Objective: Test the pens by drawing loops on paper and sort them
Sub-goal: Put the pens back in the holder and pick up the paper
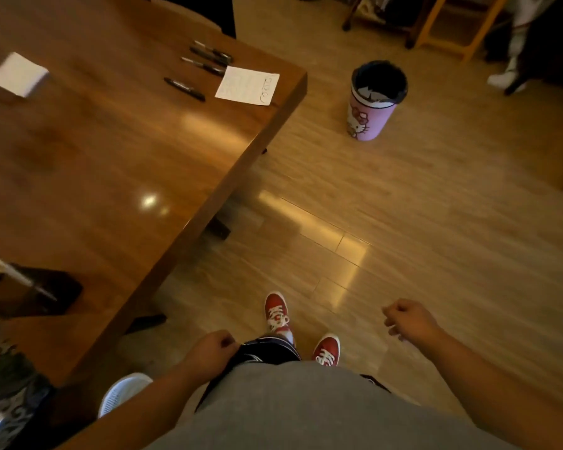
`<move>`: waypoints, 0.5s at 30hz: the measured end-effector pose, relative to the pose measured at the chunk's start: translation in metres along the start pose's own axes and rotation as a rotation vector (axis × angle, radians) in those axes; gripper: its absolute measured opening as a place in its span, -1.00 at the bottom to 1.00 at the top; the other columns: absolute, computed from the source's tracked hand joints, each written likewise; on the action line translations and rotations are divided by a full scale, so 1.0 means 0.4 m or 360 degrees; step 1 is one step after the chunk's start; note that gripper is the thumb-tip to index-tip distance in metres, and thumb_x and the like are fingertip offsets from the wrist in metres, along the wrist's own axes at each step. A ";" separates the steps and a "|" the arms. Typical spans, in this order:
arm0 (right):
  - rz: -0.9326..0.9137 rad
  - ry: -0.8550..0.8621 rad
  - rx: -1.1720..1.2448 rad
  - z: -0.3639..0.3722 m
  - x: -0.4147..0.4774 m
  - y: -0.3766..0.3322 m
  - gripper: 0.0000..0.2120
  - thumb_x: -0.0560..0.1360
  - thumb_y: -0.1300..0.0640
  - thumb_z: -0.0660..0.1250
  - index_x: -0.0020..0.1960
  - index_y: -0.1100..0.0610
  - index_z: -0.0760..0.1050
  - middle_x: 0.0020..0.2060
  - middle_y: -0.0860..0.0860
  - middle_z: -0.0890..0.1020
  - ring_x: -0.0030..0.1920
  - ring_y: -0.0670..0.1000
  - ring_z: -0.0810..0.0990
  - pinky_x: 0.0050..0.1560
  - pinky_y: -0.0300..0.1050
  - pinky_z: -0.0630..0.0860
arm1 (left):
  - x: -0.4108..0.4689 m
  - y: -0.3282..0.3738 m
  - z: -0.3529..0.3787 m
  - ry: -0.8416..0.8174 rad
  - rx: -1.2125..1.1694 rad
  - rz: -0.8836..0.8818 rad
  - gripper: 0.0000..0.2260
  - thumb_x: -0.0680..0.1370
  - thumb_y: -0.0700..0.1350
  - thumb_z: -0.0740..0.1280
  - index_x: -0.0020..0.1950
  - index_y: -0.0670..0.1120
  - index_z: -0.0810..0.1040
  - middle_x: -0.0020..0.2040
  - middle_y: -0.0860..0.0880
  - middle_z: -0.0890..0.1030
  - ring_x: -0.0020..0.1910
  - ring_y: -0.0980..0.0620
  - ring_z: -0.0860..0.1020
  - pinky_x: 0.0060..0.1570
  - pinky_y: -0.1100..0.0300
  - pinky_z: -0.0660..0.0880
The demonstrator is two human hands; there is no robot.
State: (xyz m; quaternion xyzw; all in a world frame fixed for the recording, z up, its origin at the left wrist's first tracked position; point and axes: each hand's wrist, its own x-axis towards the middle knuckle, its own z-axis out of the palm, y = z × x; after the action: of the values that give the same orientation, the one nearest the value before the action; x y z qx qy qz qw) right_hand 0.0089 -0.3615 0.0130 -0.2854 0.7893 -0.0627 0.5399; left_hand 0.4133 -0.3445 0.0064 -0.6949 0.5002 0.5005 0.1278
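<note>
A white sheet of paper (247, 85) with a few drawn loops lies at the far corner of the wooden table (111, 151). One black pen (184, 89) lies alone to its left. A group of black pens (208, 58) lies behind the sheet. My left hand (208, 350) hangs low by my hip with curled fingers and nothing in it. My right hand (407, 319) hangs out over the floor, fingers loosely curled, nothing visible in it. Both hands are far from the pens.
A pink bin with a black liner (372, 100) stands on the floor right of the table corner. A white pad (17, 74) lies at the table's far left, a dark object (33, 289) near its left edge. Stools (452, 24) stand at the back.
</note>
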 end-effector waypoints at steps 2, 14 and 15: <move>-0.0060 -0.0003 0.0005 -0.025 0.052 -0.071 -0.82 0.58 0.15 0.32 -0.09 0.27 0.56 -0.19 0.18 0.66 -0.33 0.07 0.59 -0.31 -0.09 0.47 | 0.030 0.008 -0.022 -0.0019 0.0002 -0.0048 -0.83 0.57 -0.02 0.31 -0.13 -0.09 0.56 -0.18 -0.04 0.62 -0.16 0.02 0.59 -0.18 0.15 0.50; -0.0004 0.0048 -0.0080 -0.206 0.277 -0.384 -0.81 0.58 0.11 0.32 -0.08 0.24 0.57 -0.19 0.16 0.67 -0.30 0.08 0.61 -0.29 -0.07 0.49 | 0.355 0.339 -0.306 -0.0131 0.0070 0.0034 -0.85 0.59 -0.03 0.27 -0.11 -0.06 0.53 -0.11 -0.06 0.61 -0.09 0.01 0.57 -0.08 0.14 0.46; 0.0014 0.0064 -0.0076 -0.223 0.289 -0.399 -0.81 0.59 0.12 0.31 -0.09 0.24 0.57 -0.19 0.17 0.67 -0.31 0.09 0.61 -0.29 -0.07 0.48 | 0.378 0.390 -0.334 -0.0138 0.0059 0.0075 -0.85 0.59 -0.02 0.27 -0.13 -0.04 0.52 -0.12 -0.06 0.60 -0.10 0.01 0.57 -0.13 0.16 0.45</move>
State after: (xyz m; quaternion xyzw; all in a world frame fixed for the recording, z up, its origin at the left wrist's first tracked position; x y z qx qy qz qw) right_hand -0.0387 -0.5724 0.0202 -0.2933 0.8026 -0.0472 0.5173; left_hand 0.3607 -0.5938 -0.0054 -0.6581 0.5197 0.5236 0.1504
